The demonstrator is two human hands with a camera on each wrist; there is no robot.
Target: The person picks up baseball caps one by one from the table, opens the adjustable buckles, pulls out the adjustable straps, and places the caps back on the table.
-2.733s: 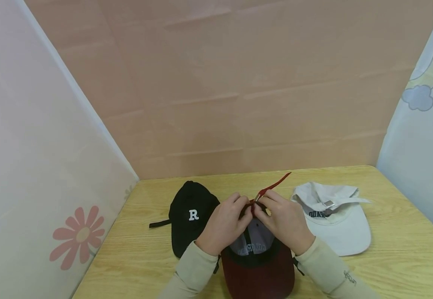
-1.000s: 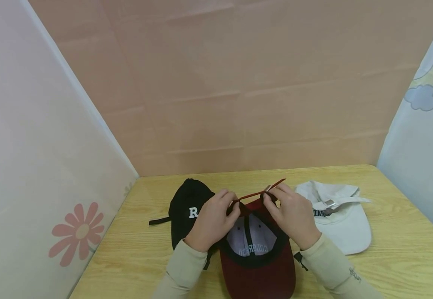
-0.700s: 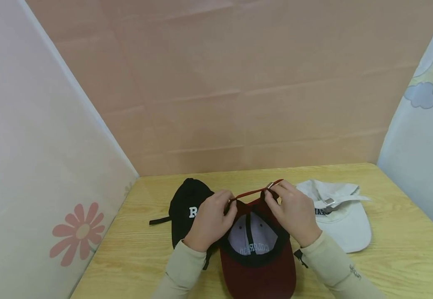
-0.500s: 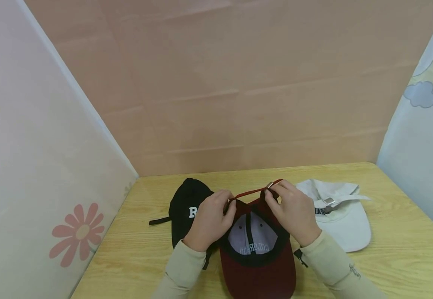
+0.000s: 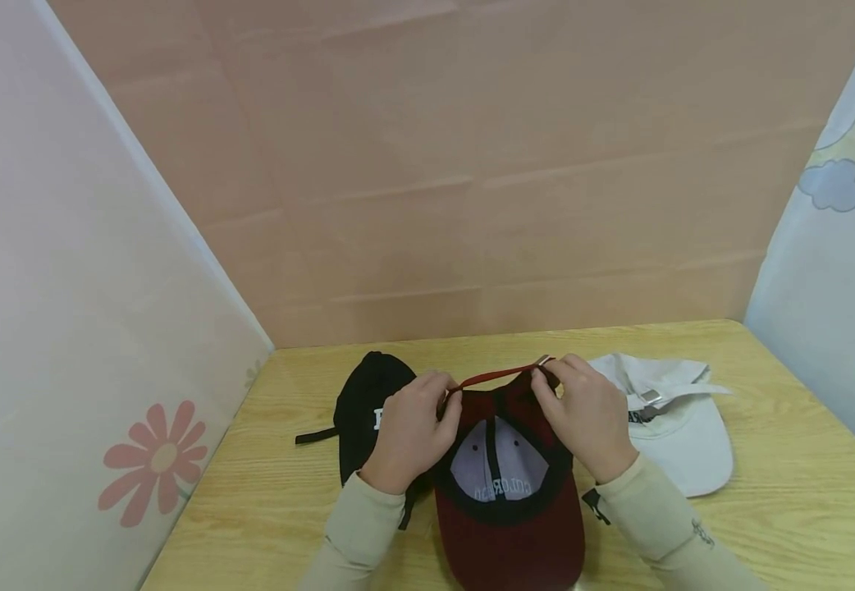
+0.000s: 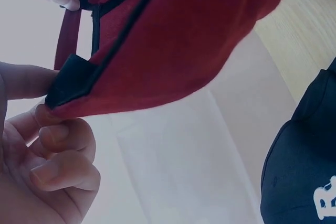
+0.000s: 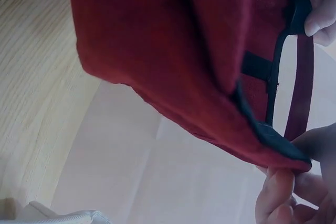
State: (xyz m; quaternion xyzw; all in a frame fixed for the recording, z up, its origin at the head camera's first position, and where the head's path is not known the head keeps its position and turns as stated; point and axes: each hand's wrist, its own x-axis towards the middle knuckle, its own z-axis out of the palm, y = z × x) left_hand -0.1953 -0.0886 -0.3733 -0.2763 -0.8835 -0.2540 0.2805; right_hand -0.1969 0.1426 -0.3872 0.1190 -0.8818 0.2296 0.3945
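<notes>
Left hand [image 5: 413, 428] and right hand [image 5: 588, 420] pinch the far side of the maroon baseball cap [image 5: 512, 548], apparently adjusting its strap [image 5: 497, 376]; next calls for steady tension, the buckle's [image 5: 543, 359] threading being unclear.

The person wears a top with long sleeves. The left sleeve [image 5: 361, 521] and right sleeve [image 5: 645, 517] are a pale, sandy cream and fit snugly. The right one has a small, dark, curly mark [image 5: 702, 533], too tiny to read. A little black strap [image 5: 596, 506] pokes out under it. The hands [image 5: 411, 431] are bare, with short, smooth fingernails [image 6: 46, 171].
</notes>
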